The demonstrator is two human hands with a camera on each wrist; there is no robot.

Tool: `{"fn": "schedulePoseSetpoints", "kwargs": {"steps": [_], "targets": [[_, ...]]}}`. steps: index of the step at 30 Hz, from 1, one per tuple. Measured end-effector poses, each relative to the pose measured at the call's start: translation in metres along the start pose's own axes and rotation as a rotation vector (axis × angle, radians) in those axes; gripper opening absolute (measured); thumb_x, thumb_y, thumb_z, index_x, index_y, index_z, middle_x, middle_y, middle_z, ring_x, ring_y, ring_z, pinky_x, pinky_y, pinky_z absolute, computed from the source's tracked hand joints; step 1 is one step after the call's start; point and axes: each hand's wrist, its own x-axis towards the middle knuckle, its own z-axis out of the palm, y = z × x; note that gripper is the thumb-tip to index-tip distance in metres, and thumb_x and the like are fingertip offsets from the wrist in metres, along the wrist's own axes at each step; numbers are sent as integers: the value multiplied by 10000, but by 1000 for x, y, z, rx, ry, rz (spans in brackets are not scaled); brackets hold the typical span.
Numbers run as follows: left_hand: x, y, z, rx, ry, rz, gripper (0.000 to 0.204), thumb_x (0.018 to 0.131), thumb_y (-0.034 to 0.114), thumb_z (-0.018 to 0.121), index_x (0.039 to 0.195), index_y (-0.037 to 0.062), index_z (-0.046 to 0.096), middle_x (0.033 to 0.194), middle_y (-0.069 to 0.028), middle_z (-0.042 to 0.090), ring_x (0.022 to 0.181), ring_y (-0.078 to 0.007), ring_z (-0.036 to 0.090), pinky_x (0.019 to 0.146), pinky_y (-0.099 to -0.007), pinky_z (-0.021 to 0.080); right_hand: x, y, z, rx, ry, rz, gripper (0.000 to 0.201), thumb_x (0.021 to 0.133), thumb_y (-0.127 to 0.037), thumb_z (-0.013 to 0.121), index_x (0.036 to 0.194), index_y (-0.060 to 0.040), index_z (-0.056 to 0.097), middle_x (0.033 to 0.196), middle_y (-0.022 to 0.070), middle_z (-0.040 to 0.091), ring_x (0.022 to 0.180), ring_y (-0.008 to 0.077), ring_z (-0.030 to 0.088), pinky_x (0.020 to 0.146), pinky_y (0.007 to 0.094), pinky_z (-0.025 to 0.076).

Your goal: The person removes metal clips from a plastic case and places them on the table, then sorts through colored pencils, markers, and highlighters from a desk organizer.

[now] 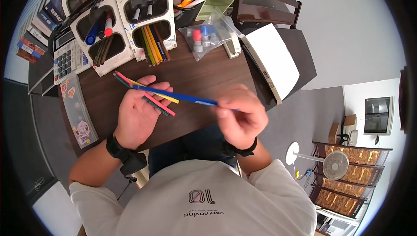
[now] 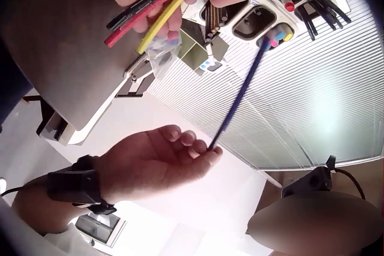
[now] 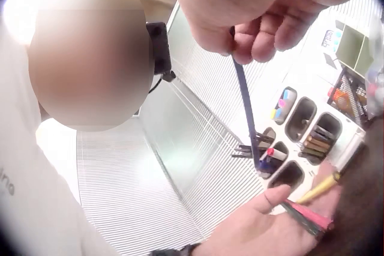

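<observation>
Though near desk edge point(image 1: 182, 132), right hand point(image 1: 241, 116) with blue pencil point(image 1: 186, 98), bag point(image 1: 208, 41) apart.

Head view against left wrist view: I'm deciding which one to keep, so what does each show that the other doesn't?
Only the head view shows the calculator, the books and the stickered case.

Only the left wrist view shows the person's head, blurred, with a black device at its edge.

Both show the right hand pinching the blue pencil, three pencils lying across the left hand, and the white organizer.
</observation>
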Motion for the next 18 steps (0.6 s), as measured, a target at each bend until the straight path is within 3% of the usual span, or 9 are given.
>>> {"fn": "schedulePoseSetpoints", "kwargs": {"steps": [2, 4, 6, 15, 18], "targets": [[1, 0, 4, 17, 57, -19, 413, 1095, 190, 426, 1486, 68, 483, 1451, -198, 602, 1406, -344, 543, 1208, -505, 401, 5, 3, 2, 32, 181, 2, 214, 872, 89, 753, 1074, 21, 729, 948, 118, 748, 859, 257, 706, 762, 350, 542], [2, -1, 14, 40, 117, -12, 417, 1076, 147, 432, 1483, 70, 479, 1464, -208, 595, 1400, -354, 547, 1208, -514, 401, 19, 13, 8, -55, 191, 20, 250, 872, 79, 763, 1110, 10, 731, 966, 115, 751, 871, 256, 708, 775, 348, 551], [2, -2, 17, 63, 177, 1, 426, 1057, 105, 439, 1481, 73, 474, 1476, -217, 588, 1395, -364, 552, 1208, -523, 402, 31, 24, 17, -336, 102, 18, 296, 875, 59, 774, 1159, -10, 730, 990, 103, 755, 881, 252, 710, 801, 343, 562], [2, -2, 19, 131, 182, 14, 385, 1047, 46, 500, 1430, 80, 498, 1447, -232, 598, 1392, -358, 561, 1165, -514, 453, 42, 52, 48, -395, -89, 150, 366, 902, -7, 703, 1267, -3, 692, 1121, 205, 745, 1032, 400, 713, 888, 453, 584], [3, -3, 19, 147, 205, 18, 351, 1063, 68, 506, 1415, 78, 507, 1430, -227, 607, 1370, -357, 580, 1152, -505, 467, 44, 55, 51, -423, -135, 157, 377, 937, -39, 695, 1315, -36, 695, 1121, 195, 759, 1006, 333, 758, 877, 385, 598]]}}
